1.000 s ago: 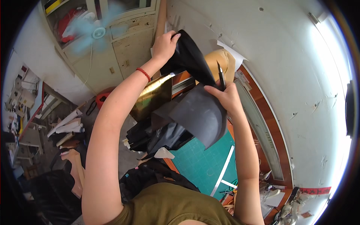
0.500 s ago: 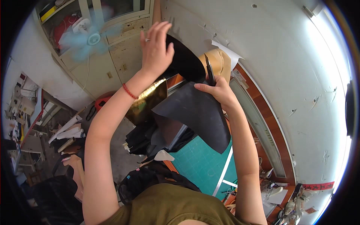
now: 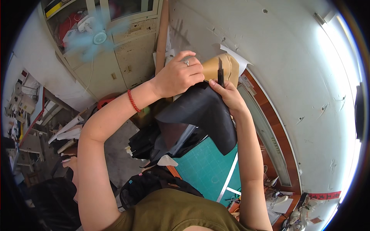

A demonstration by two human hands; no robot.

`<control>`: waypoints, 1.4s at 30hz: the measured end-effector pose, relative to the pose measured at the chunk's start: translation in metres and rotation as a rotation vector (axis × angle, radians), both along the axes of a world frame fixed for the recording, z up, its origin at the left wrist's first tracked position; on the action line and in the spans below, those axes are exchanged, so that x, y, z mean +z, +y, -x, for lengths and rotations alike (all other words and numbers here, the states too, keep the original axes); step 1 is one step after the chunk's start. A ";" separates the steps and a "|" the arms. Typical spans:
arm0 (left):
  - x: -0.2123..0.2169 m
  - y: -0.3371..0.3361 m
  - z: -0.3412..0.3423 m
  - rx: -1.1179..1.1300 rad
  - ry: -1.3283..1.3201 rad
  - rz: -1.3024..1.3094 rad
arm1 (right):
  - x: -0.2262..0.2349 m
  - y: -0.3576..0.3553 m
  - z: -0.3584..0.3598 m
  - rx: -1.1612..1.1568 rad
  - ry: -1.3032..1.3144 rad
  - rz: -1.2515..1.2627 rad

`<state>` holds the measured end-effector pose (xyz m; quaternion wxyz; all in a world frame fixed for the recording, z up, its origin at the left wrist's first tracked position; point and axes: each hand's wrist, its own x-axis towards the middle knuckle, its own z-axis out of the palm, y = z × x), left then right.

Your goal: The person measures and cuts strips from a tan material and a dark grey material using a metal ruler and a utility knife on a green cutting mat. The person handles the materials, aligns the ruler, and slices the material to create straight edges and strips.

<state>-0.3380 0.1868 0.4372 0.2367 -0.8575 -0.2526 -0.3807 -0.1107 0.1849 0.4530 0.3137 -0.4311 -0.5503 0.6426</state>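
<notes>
The front of an olive shirt (image 3: 173, 208) is at the lower edge, with a black bag (image 3: 158, 184) just beyond it, beside the desk's near left corner. A green cutting mat (image 3: 204, 156) covers the near part of the desk, and a white strip (image 3: 228, 177) with a short crosspiece lies towards its right side. A pale scrap (image 3: 167, 160) lies near the mat's left corner, and a heap of dark material (image 3: 144, 142) sits beyond it along the left edge.

Above the mat, a black sheet (image 3: 204, 111) hangs in a curve, its top at the right hand (image 3: 230, 96) and its lower corner towards the desk's right edge. The fingers of that hand are closed around a black cutter knife (image 3: 220, 77), blade upward, with the sheet's upper edge at the thumb. The left hand (image 3: 180, 75), a ring on one finger and red beads (image 3: 133, 101) at its wrist, is bent inward, its fingertips near that same upper edge; whether they pinch the sheet I cannot tell.

Behind the hands, a tan sheet (image 3: 228, 69) curves up at the desk's far end, against white paper (image 3: 241, 59). Farthest off, a light-blue fan (image 3: 99, 37) with blurred blades is in front of a cream cabinet (image 3: 137, 61)
</notes>
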 end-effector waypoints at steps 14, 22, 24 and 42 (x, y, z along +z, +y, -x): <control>-0.011 -0.008 0.021 0.039 -0.105 -0.061 | -0.007 0.000 -0.052 -0.145 -0.077 -0.018; -0.029 -0.004 0.017 0.040 -0.149 0.234 | -0.011 -0.022 -0.072 -0.230 -0.190 0.034; -0.028 -0.005 0.015 0.016 -0.173 0.211 | -0.017 -0.024 -0.081 -0.212 -0.219 0.034; -0.023 -0.067 0.015 0.064 -0.110 0.434 | -0.094 -0.153 -0.272 -0.412 0.137 0.083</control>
